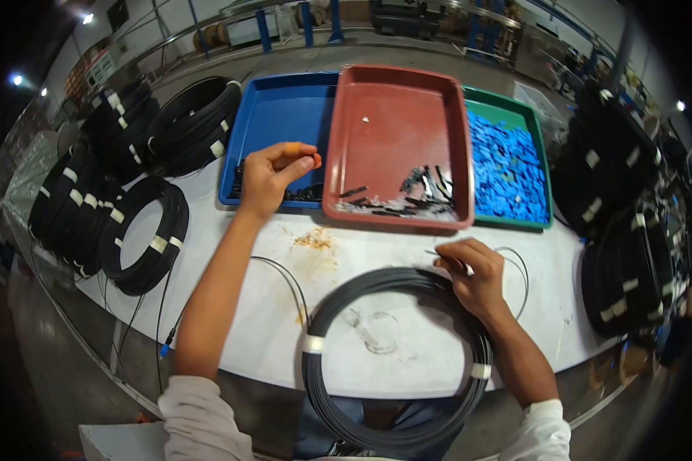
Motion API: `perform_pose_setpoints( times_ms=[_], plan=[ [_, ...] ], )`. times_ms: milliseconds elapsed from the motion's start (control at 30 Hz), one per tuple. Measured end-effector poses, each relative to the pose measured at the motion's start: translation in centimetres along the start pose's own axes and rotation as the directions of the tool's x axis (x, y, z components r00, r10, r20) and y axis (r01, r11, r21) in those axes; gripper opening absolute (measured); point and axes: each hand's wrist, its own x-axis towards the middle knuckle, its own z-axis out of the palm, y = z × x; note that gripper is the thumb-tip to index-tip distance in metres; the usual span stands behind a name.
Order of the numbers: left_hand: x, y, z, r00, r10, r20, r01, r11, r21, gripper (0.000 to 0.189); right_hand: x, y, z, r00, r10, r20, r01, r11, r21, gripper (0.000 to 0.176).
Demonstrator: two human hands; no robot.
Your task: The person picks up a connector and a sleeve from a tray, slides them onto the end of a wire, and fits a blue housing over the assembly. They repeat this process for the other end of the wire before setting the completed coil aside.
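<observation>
Left hand [273, 180]: thumb and index nearly closed on a small orange piece [317, 160], mostly covered by the fingertips, over the blue tray [284, 107]. Right hand [478, 278]: narrow pinch on a slim pointed item [432, 252]; the rest of it is behind the fingers, can't tell what it is. That hand is at the far right of the black cable coil [384, 280], which has white bands and lies partly on the white table [246, 338], its near side over the person's lap. Blue tray has black parts at the near end, partly hidden by left hand and red tray [407, 115]. Red tray overlaps it: black pieces plus pale bits, too jumbled to identify. Green tray [544, 169], left side covered by red: full of small blue parts. More banded coils left [150, 230] and right [623, 269]; right-hand ones fade into the dark lens edge.
</observation>
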Motion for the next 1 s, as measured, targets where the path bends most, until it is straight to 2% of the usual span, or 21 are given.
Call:
perform_pose_setpoints(
  times_ms=[33, 67, 133, 167, 200, 233, 267, 400, 600, 667, 800, 933, 1000],
  plan=[
    [-1.4, 0.4, 1.9, 0.999, 0.018, -0.032, -0.023, 0.986, -0.167, 0.02, -0.1, 0.2, -0.1, 1.0, -0.002, -0.012, 0.002, 1.0, 0.014, 0.02],
    [-3.0, 1.0, 4.0, 0.999, -0.048, -0.025, 0.034, 0.92, -0.391, 0.017, -0.3, 0.4, -0.1, 1.0, -0.003, -0.023, 0.004, 1.0, 0.026, 0.019],
    [-5.5, 1.3, 7.9, 0.992, -0.103, 0.067, 0.123, 0.801, -0.586, 0.013, -0.3, 0.8, 0.1, 0.983, -0.096, -0.156, 0.089, 0.995, -0.051, 0.017],
    [-6.5, 1.3, 9.3, 0.975, -0.155, 0.156, 0.219, 0.754, -0.619, 0.012, -0.1, 0.3, -0.4, 0.982, -0.114, -0.153, 0.093, 0.986, -0.136, 0.016],
    [-7.2, 1.4, 10.5, 0.951, -0.197, 0.239, 0.307, 0.7, -0.644, 0.011, -0.1, 0.4, -0.7, 0.982, -0.12, -0.149, 0.102, 0.987, -0.128, 0.017],
    [-7.7, 1.6, 11.6, 0.921, -0.299, 0.248, 0.388, 0.67, -0.633, 0.009, -0.2, 0.0, -0.8, 0.99, -0.054, -0.129, 0.054, 0.999, -0.005, 0.016],
    [-7.9, 1.8, 12.5, 0.917, -0.3, 0.263, 0.398, 0.652, -0.645, 0.008, -0.3, -0.6, -0.9, 0.995, 0.011, -0.101, 0.001, 0.993, 0.118, 0.015],
    [-7.8, 0.9, 13.0, 0.912, -0.27, 0.308, 0.409, 0.636, -0.654, 0.008, -0.6, -1.3, -0.4, 0.996, 0.015, -0.092, 0.012, 0.958, 0.287, 0.015],
    [-8.6, 0.2, 13.5, 0.922, -0.228, 0.314, 0.384, 0.655, -0.651, 0.011, -0.3, -1.8, -0.8, 0.996, 0.014, -0.084, 0.008, 0.967, 0.255, 0.013],
    [-8.8, 0.2, 13.8, 0.909, -0.213, 0.359, 0.404, 0.66, -0.633, 0.012, -0.1, -1.7, -1.2, 0.997, 0.015, -0.075, 0.004, 0.971, 0.24, 0.013],
    [-9.2, 0.5, 14.2, 0.917, -0.217, 0.335, 0.39, 0.666, -0.636, 0.013, -0.1, -1.8, -1.6, 0.998, 0.028, -0.064, -0.014, 0.975, 0.224, 0.012],
    [-9.3, 0.7, 14.5, 0.915, -0.224, 0.337, 0.401, 0.604, -0.688, 0.013, -0.1, -1.8, -1.9, 0.999, 0.025, -0.04, -0.017, 0.978, 0.207, 0.011],
    [-9.2, 0.7, 14.4, 0.915, -0.203, 0.349, 0.396, 0.618, -0.679, 0.013, -0.2, -1.8, -1.7, 0.999, 0.008, -0.054, 0.004, 0.976, 0.217, 0.011]
  ],
)
